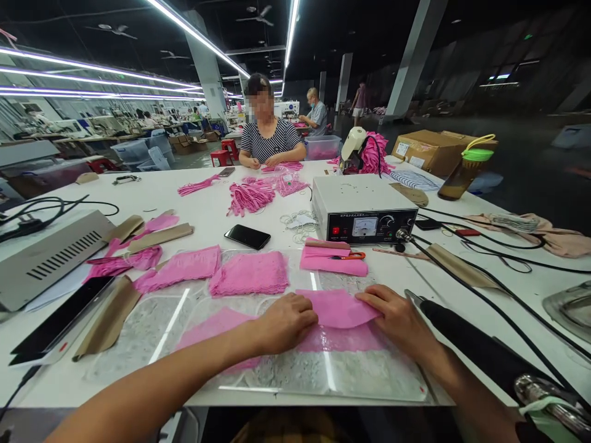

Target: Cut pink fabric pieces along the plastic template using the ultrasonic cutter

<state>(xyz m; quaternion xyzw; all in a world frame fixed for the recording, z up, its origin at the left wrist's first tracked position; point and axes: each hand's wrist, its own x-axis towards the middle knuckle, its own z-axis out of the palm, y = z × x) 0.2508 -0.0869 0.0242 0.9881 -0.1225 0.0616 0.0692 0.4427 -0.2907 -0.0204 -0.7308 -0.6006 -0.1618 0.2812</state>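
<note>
A pink fabric piece (339,309) lies over the clear sheet (369,375), stretched between both hands. My left hand (289,321) pinches its left end with curled fingers. At its right end my right hand (392,311) holds the edge between thumb and fingers. Below it, more pink fabric (341,339) lies flat. Under my left forearm another pink piece (217,329) shows in part. Stacks of pink fabric (249,273) sit behind my left hand. Orange-handled scissors (353,255) rest on a folded pink piece (335,264).
A control box (364,209) stands behind, its cables running right. A black handheld tool (480,351) lies beside my right forearm. A phone (247,236), a tablet (60,317) and a bottle (464,175) are on the table. Across it sits a person (270,144) handling pink strips.
</note>
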